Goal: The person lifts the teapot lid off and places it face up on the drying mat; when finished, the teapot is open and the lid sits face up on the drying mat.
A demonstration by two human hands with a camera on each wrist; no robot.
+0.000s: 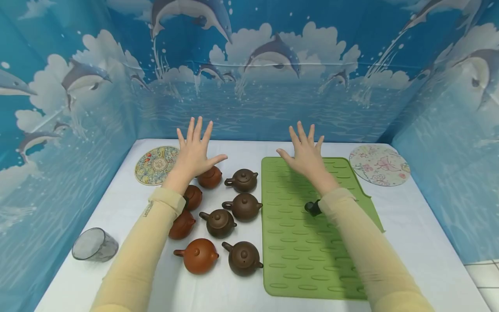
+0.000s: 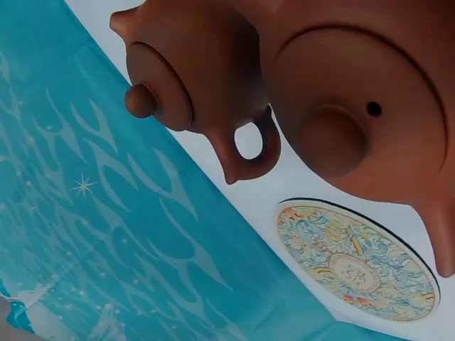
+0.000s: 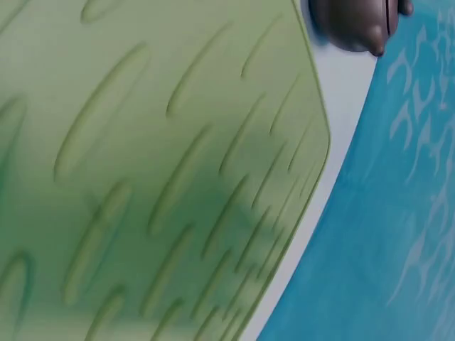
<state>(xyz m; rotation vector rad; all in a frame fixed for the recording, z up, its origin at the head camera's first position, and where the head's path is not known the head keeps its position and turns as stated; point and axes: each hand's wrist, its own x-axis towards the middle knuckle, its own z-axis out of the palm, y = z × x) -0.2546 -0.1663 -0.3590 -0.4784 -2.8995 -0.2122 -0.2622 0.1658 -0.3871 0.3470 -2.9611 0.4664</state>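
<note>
My head view looks forward and down; my closer wrist views share its red-brown teapots [image 2: 355, 85] (left) and green ridged mat [image 3: 163, 170] (right).

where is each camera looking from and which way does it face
Head: worn on the head, facing forward and down over teapots and a green mat; left hand, right hand and yellow sleeves show.
Left wrist: worn on the left wrist, facing reddish teapots and a patterned disc; no body part shows.
Right wrist: worn on the right wrist, facing the green mat and part of a dark teapot; no body part shows.
Shared: head and left wrist show the patterned disc; head and right wrist, the green mat.
</note>
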